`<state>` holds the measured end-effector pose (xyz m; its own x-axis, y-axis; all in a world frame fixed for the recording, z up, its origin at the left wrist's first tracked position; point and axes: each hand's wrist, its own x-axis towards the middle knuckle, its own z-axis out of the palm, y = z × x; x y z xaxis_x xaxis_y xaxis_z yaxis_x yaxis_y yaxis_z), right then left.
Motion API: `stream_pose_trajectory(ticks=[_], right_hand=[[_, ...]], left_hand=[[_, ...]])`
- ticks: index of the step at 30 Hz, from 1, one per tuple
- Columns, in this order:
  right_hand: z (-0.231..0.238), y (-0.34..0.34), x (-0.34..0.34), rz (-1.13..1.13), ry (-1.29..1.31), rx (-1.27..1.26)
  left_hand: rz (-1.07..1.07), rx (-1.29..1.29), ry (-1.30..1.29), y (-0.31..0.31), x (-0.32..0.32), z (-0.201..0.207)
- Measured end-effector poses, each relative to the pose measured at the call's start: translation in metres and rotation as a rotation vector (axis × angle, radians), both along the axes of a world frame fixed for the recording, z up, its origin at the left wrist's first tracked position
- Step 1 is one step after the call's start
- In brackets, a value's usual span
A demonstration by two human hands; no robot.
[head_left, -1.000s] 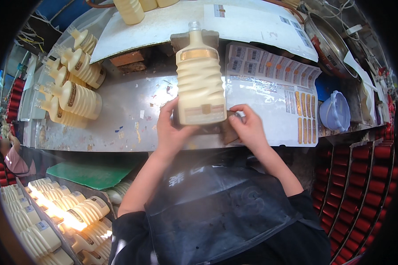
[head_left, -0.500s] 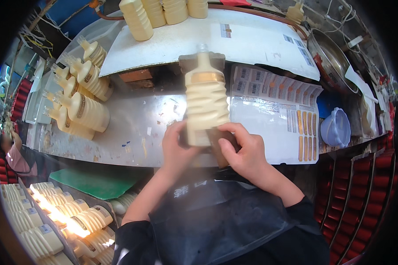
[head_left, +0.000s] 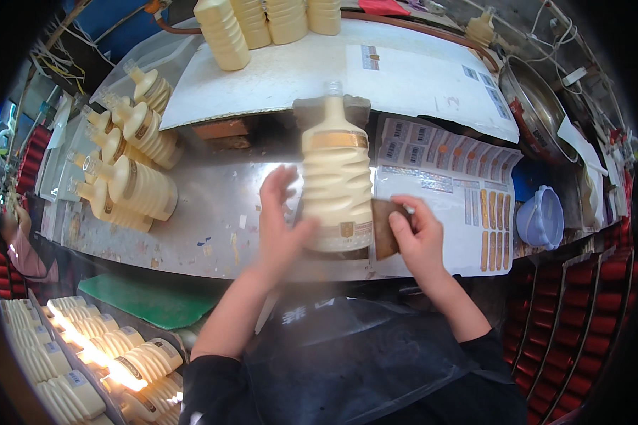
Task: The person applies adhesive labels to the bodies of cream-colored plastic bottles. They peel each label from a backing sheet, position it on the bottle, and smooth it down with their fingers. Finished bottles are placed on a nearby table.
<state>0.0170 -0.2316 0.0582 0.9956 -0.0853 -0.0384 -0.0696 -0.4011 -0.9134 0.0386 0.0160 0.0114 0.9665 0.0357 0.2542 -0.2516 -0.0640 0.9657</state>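
A cream, wavy-ribbed bottle [head_left: 337, 170] with a clear neck lies pointing away from me, its neck end against a brown block [head_left: 306, 113]. A gold band [head_left: 339, 139] crosses its shoulder, and a pale label strip [head_left: 346, 230] with a small emblem lies around its lower end. Beside the bottle's left side my left hand [head_left: 280, 223] is open, fingers spread and slightly blurred; whether its thumb touches the bottle I cannot tell. My right hand [head_left: 420, 237] pinches a flat brown pad [head_left: 385, 228] just right of the bottle's lower end.
Sticker sheets [head_left: 439, 152] and gold strips [head_left: 494, 227] lie on the right. A lilac bucket [head_left: 540, 218] and a metal pan [head_left: 535, 99] stand beyond. Several labelled bottles [head_left: 142, 184] lean at left; others stand on the white board [head_left: 290, 81]. Crated bottles [head_left: 113, 343] are lower left.
My left hand has come off the bottle and opened at its left side. My right hand has moved right with the brown pad, and the emblem strip on the bottle now shows.
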Motion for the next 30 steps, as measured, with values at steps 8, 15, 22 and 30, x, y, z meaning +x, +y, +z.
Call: stream_pose_trajectory(ticks=[8, 15, 22, 30], right_hand=[[0.017, 0.025, 0.085, 0.086, -0.261, 0.146], [0.016, 0.03, 0.089, -0.032, -0.515, -0.089], [0.058, 0.074, 0.051, 0.383, -1.05, -0.631], [0.061, 0.058, 0.029, 0.297, -0.911, -0.36]], left_hand=[[-0.084, -0.228, 0.417, -0.026, 0.084, 0.037], [-0.2, -0.603, 0.514, -0.023, 0.083, 0.044], [-0.24, -0.588, 0.436, -0.022, 0.061, 0.069], [-0.211, -0.396, 0.289, 0.0, 0.05, 0.095]])
